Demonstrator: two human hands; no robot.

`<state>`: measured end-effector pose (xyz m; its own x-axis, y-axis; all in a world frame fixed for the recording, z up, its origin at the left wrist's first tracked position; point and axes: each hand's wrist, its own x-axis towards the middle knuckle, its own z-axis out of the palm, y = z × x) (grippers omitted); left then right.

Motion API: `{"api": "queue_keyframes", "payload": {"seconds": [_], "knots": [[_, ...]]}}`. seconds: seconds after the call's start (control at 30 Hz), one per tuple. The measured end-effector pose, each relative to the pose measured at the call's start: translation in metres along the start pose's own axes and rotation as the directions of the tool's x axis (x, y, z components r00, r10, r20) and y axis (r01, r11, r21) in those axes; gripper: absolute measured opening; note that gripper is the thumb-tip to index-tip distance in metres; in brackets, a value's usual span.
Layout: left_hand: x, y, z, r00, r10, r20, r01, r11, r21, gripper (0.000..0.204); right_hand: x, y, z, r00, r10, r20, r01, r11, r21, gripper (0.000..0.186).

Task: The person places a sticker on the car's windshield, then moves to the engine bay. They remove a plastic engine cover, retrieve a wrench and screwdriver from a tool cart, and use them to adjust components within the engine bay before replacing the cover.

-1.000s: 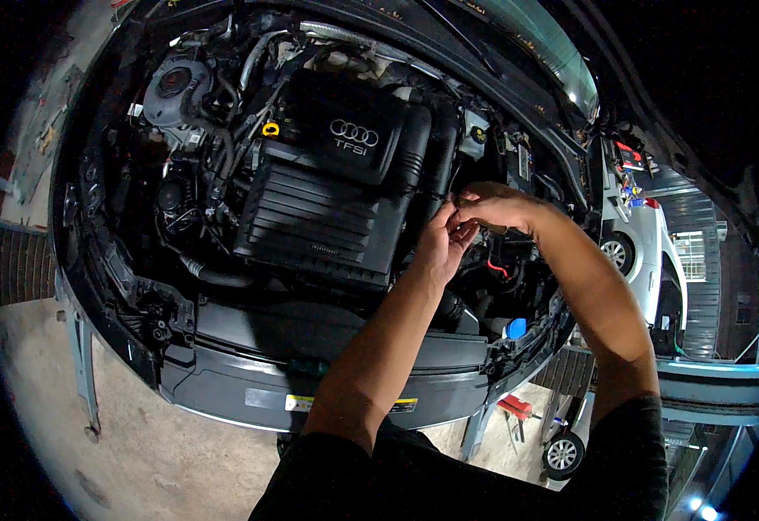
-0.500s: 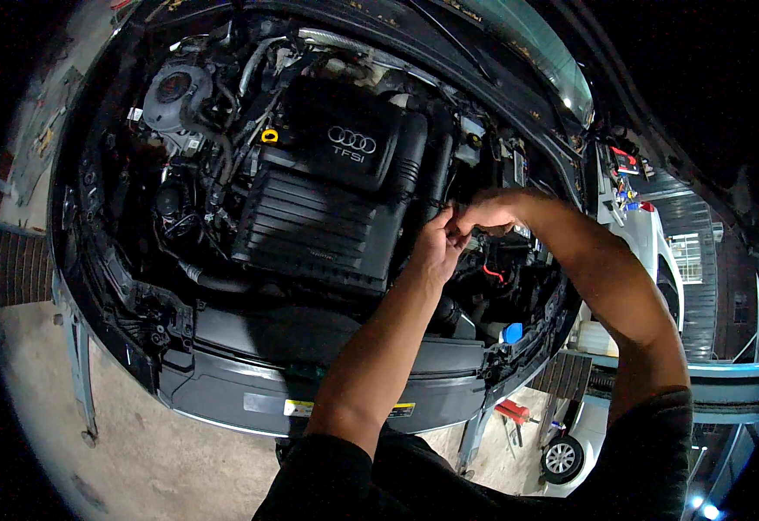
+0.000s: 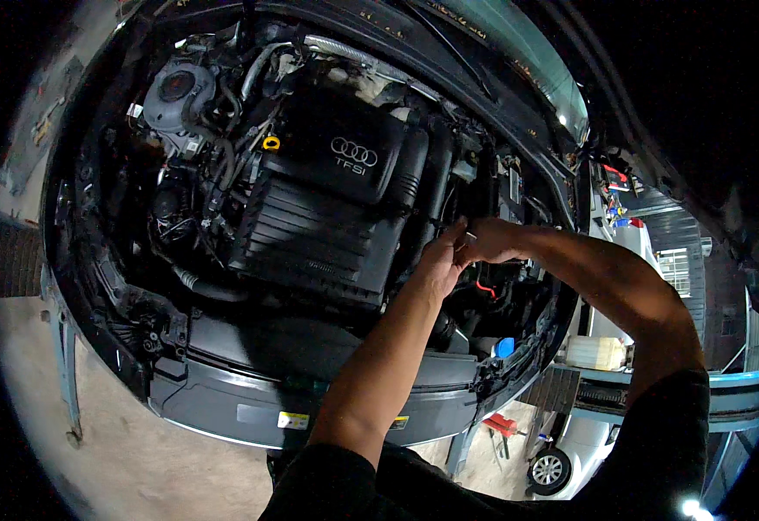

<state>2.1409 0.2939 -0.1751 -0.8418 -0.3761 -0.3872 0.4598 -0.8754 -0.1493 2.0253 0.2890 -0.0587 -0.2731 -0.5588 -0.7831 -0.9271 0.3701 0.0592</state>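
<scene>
Fingers (image 3: 456, 231) of both hands curl in tight, tips meeting over the R side of the engine bay; L hand (image 3: 439, 266) comes up from below, R hand (image 3: 497, 240) bends in from the R, back of it uppermost; can't tell if anything's gripped, as the fingers hide the spot & light's poor; work spot is down in the dark gap just R of a black corrugated duct (image 3: 408, 176); red cable (image 3: 485, 289) shows in that gap just below R hand, ends not clear; toward the front edge, blue cap (image 3: 504, 348) sits on its neck, looks shut; L of the hands, ribbed black housing (image 3: 310, 234) is in place, & behind it the engine cover (image 3: 327, 130) is on too, w/ yellow ring (image 3: 271, 143) at its edge, seemingly seated; so, my read, big parts are fitted, fingertip job looks mid-way, nothing there visibly finished; exactly what's left, can't tell; farther off, grey reservoir (image 3: 178, 94) back L, windscreen (image 3: 540, 65) back R; beyond the bay, pale container (image 3: 596, 352), red tool (image 3: 502, 425) on the floor & white car (image 3: 581, 447).
</scene>
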Motion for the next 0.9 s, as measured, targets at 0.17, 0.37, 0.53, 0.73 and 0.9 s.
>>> {"api": "queue_keyframes", "payload": {"seconds": [0.17,0.37,0.53,0.73,0.9], "knots": [[-0.001,0.0,0.0,0.997,0.029,0.073,-0.031,0.999,0.03,0.03,-0.001,-0.001,-0.005,0.998,-0.052,-0.044,0.043,0.983,-0.181,0.062],[0.002,-0.006,-0.009,0.998,0.052,0.023,-0.055,0.99,0.128,0.024,-0.014,-0.003,0.002,0.982,-0.103,-0.156,0.094,0.994,-0.062,0.05],[0.0,-0.013,-0.007,0.998,0.055,0.03,-0.06,0.973,0.222,0.027,-0.013,0.014,0.019,0.984,0.042,-0.171,-0.023,0.993,0.116,0.048],[0.001,-0.012,-0.012,0.996,0.071,0.058,-0.086,0.935,0.344,0.035,-0.022,-0.004,0.015,0.988,0.093,-0.127,-0.089,0.995,0.034,0.051],[-0.007,-0.013,-0.023,0.992,0.108,0.06,-0.122,0.928,0.352,0.036,-0.035,-0.034,0.025,0.97,0.236,-0.064,-0.222,0.958,0.181,0.056]]}}
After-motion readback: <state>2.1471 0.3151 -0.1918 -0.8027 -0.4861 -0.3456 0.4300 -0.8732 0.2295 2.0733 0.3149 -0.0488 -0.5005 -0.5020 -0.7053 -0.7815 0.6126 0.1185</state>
